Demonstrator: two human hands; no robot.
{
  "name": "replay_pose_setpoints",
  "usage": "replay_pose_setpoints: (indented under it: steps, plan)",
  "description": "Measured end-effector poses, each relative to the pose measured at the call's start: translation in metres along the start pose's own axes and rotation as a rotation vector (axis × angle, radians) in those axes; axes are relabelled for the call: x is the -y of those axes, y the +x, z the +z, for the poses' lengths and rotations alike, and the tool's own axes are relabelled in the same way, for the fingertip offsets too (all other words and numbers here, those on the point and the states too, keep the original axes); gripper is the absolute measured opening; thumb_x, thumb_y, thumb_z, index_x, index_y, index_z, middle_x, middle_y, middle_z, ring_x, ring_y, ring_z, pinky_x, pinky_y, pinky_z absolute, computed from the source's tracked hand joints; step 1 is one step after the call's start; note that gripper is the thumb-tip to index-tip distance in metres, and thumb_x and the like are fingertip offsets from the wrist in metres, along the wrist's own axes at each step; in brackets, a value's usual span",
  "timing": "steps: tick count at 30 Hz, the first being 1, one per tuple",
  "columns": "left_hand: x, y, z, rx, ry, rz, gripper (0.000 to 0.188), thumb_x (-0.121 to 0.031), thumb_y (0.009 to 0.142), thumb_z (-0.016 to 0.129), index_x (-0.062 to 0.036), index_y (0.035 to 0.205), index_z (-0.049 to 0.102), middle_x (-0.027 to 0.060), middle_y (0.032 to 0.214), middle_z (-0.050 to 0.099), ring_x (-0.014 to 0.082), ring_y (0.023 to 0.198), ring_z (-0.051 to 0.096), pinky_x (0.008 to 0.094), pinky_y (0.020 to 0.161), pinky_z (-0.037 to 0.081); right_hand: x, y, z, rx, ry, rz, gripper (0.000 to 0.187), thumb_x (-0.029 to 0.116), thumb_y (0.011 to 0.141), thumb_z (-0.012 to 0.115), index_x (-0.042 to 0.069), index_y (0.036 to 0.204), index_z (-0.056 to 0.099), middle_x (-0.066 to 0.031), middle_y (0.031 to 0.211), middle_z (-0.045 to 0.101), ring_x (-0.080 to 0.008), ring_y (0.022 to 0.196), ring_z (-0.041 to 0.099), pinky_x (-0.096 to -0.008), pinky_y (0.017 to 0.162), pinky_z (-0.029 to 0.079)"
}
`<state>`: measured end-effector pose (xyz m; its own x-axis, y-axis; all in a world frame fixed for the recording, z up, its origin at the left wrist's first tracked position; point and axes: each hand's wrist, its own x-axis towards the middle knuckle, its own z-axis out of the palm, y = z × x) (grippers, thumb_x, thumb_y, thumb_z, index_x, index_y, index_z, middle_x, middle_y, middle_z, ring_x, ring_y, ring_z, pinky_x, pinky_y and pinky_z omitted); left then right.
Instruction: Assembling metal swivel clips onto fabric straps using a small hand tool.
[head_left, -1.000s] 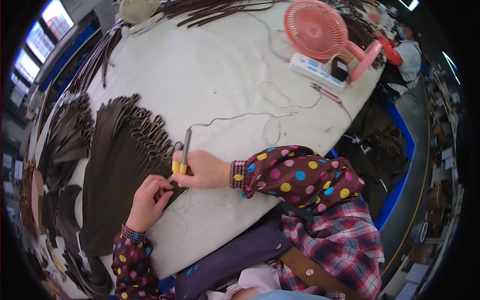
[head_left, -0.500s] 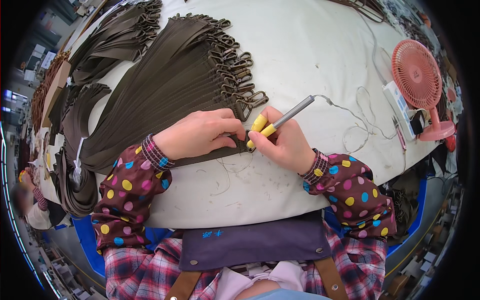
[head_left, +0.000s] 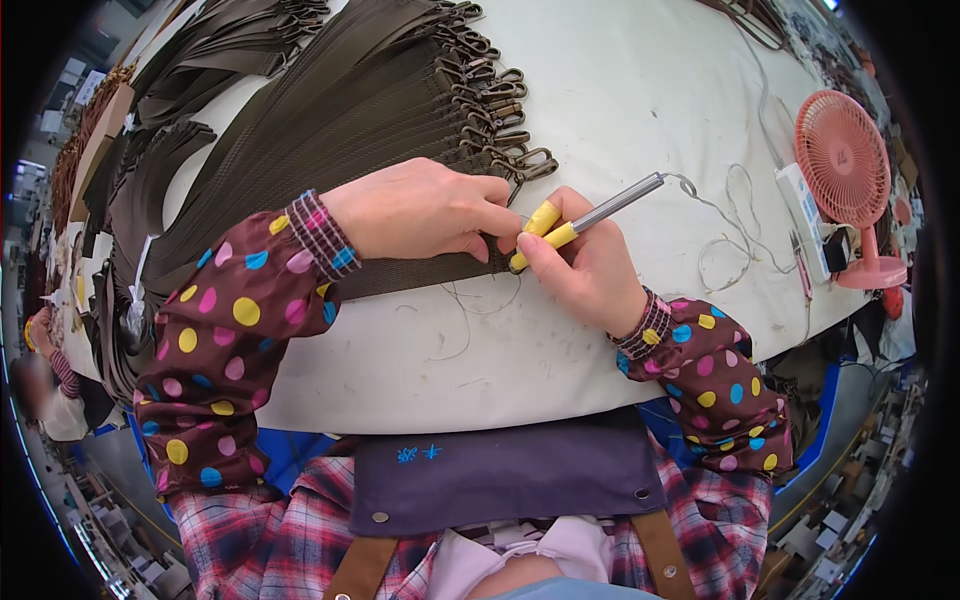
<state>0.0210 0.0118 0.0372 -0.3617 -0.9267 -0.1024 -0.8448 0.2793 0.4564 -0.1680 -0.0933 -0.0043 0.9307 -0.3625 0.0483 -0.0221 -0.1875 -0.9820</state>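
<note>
My left hand (head_left: 415, 212) rests on the fanned pile of dark olive webbing straps (head_left: 330, 160). Its fingers and thumb pinch the end of the nearest strap (head_left: 400, 278), though the exact grip is partly covered by the fingers. In my right hand (head_left: 590, 272) is a slim corded pen-shaped tool (head_left: 622, 202), silver with yellow wrapping on the grip. One finger of that hand wears a yellow covering. The tool's tip points down at the strap end, close to my left fingertips; whether it touches cannot be seen. Metal snap hooks (head_left: 505, 110) cluster at the straps' far right ends.
A pink fan (head_left: 842, 160) stands at the right beside a white power strip (head_left: 803, 215). The tool's thin cord (head_left: 735, 225) loops across the white tabletop (head_left: 640, 110). Loose threads (head_left: 465, 320) lie near the front. Another strap bundle (head_left: 215, 70) sits far left. A co-worker (head_left: 55, 385) shows at the left rim.
The view has shifted slightly, so the straps and hooks sit higher in it. My left hand has moved a little farther up over the strap; the right hand still holds the tool at its end.
</note>
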Motion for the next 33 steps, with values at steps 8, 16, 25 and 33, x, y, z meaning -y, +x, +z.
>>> replay_pose_setpoints:
  steps: [8,16,25,33]
  plan:
    - [0.005,0.0,0.002,0.013,-0.039,0.036,0.016,-0.02,0.084,0.065,-0.0117,0.095,0.058,0.0032,0.087,0.055,0.0261,0.069,0.059,0.0363,0.058,0.047,0.0,0.0,0.001,0.006,0.021,-0.001,0.018,0.013,0.089,0.061,0.002,0.087,0.047,-0.0035,0.073,0.061,-0.0056,0.062,0.057,-0.0214,0.055,0.045]
    - [0.006,0.004,0.006,-0.002,-0.099,-0.017,0.009,-0.018,0.087,0.059,-0.012,0.093,0.058,0.0033,0.086,0.055,0.0247,0.076,0.06,0.0363,0.064,0.047,-0.003,0.0,0.003,0.002,-0.033,-0.06,0.019,0.012,0.088,0.063,0.002,0.086,0.046,-0.0036,0.072,0.061,-0.0055,0.061,0.055,-0.0211,0.053,0.044]
    - [0.005,0.0,0.014,-0.088,-0.078,-0.033,0.017,-0.024,0.088,0.062,-0.0095,0.096,0.057,0.0052,0.087,0.053,0.0275,0.074,0.058,0.0367,0.062,0.047,-0.005,-0.001,0.004,-0.013,-0.121,-0.092,0.022,0.014,0.088,0.065,0.003,0.086,0.046,-0.0044,0.068,0.059,-0.0077,0.057,0.055,-0.0225,0.052,0.043]
    - [0.004,-0.001,0.014,-0.077,-0.077,-0.041,0.018,-0.024,0.088,0.062,-0.0091,0.096,0.057,0.0055,0.086,0.053,0.0279,0.073,0.058,0.0367,0.062,0.047,-0.005,-0.001,0.005,-0.019,-0.177,-0.111,0.022,0.015,0.088,0.065,0.003,0.085,0.047,-0.0041,0.065,0.057,-0.0083,0.055,0.054,-0.0232,0.05,0.042]
